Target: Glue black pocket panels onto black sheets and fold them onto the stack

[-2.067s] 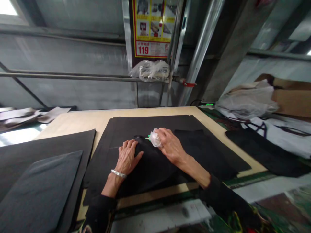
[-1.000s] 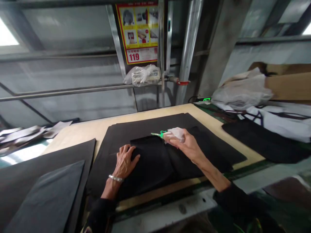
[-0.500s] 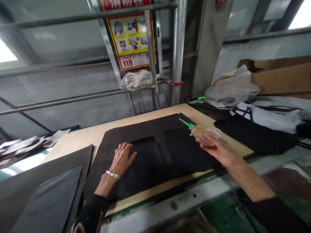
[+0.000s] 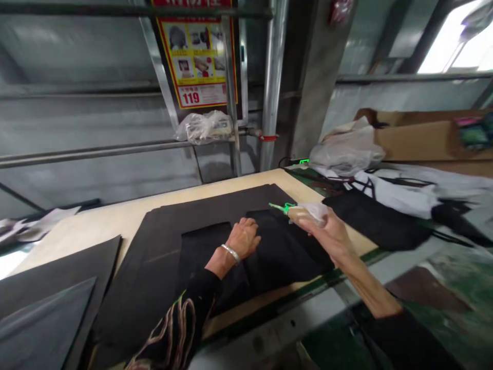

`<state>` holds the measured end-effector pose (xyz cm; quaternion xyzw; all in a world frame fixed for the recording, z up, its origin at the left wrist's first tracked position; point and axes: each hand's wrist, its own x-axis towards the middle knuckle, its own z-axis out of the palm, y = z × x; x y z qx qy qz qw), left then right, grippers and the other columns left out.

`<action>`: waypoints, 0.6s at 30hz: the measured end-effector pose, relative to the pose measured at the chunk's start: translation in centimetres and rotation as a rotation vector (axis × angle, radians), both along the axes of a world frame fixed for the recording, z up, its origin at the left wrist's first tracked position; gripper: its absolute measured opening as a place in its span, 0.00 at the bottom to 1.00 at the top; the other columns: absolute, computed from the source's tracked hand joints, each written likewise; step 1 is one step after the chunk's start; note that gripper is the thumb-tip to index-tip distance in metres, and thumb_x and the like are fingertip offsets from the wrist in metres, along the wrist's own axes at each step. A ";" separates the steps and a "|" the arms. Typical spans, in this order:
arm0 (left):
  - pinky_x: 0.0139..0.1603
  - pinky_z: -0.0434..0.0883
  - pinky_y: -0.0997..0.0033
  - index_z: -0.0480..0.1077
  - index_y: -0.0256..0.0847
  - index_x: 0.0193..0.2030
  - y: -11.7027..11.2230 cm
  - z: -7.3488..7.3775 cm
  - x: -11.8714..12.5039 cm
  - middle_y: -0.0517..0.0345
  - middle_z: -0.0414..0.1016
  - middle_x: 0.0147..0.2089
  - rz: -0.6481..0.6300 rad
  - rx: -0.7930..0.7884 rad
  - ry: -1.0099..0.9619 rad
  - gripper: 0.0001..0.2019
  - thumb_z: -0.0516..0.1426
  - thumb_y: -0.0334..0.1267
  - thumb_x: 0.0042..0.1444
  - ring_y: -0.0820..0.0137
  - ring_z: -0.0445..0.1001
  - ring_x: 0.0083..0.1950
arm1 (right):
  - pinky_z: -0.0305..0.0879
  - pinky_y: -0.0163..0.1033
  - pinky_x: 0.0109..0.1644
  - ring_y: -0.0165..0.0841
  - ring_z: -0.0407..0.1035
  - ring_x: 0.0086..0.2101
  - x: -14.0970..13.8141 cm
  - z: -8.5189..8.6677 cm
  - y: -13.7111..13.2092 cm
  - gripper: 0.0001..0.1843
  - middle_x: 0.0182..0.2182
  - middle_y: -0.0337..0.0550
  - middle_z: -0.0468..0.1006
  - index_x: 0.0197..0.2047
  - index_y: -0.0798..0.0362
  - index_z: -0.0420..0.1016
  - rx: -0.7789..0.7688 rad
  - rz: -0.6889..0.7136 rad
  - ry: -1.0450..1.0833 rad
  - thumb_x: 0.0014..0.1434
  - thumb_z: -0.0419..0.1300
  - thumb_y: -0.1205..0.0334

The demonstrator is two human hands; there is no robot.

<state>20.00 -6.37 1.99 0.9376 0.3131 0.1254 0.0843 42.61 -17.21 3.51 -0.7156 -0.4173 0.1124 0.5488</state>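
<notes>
My left hand (image 4: 243, 237) rests with curled fingers on a small black fabric piece (image 4: 269, 252), one of two lying side by side on a large black sheet (image 4: 162, 257). A silver bracelet circles that wrist. My right hand (image 4: 327, 234) is closed round a glue bottle wrapped in clear plastic (image 4: 308, 212), its green nozzle (image 4: 279, 207) pointing left over the right-hand piece. The sheet lies on a pale wooden board (image 4: 115, 218).
More dark sheets (image 4: 46, 303) are stacked at the left. At the right lie black fabric (image 4: 377, 221), white cloth, a plastic bag (image 4: 344, 149) and cardboard boxes (image 4: 427, 136). A metal rail and a yellow poster (image 4: 194, 51) stand behind the board.
My left hand moved right, from the left black piece onto the right one. My right hand drew the bottle off to the right and has come back towards the pieces. The view swung right.
</notes>
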 end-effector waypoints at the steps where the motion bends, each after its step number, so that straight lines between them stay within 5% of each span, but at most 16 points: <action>1: 0.58 0.69 0.52 0.71 0.39 0.51 0.1 -0.5 0.1 0.46 0.69 0.58 0.007 -0.004 0.003 0.13 0.56 0.37 0.61 0.56 0.66 0.60 | 0.69 0.43 0.35 0.40 0.72 0.32 0.3 0.1 0.0 0.26 0.35 0.47 0.78 0.46 0.52 0.70 -0.055 -0.012 -0.110 0.47 0.70 0.49; 7: 0.58 0.66 0.43 0.67 0.41 0.57 0.5 -3.5 -0.3 0.46 0.66 0.63 0.045 -0.027 -0.094 0.18 0.57 0.41 0.61 0.54 0.63 0.62 | 0.68 0.47 0.53 0.44 0.72 0.47 -1.7 0.2 2.4 0.27 0.49 0.51 0.76 0.54 0.54 0.67 -0.139 0.097 -0.524 0.51 0.67 0.62; 12: 0.57 0.66 0.42 0.65 0.41 0.58 0.8 -4.7 -0.5 0.46 0.64 0.65 0.045 -0.029 -0.156 0.20 0.56 0.43 0.62 0.53 0.60 0.63 | 0.68 0.45 0.53 0.43 0.70 0.48 -4.1 -0.9 5.0 0.28 0.50 0.51 0.73 0.56 0.54 0.66 -0.113 0.210 -0.766 0.53 0.67 0.66; 18: 0.56 0.67 0.45 0.64 0.40 0.59 0.9 -5.0 -0.6 0.45 0.64 0.65 0.020 -0.006 -0.174 0.20 0.55 0.45 0.62 0.53 0.61 0.63 | 0.67 0.43 0.51 0.41 0.66 0.47 -5.1 0.3 5.2 0.29 0.51 0.50 0.70 0.59 0.55 0.64 -0.182 0.311 -1.017 0.54 0.60 0.75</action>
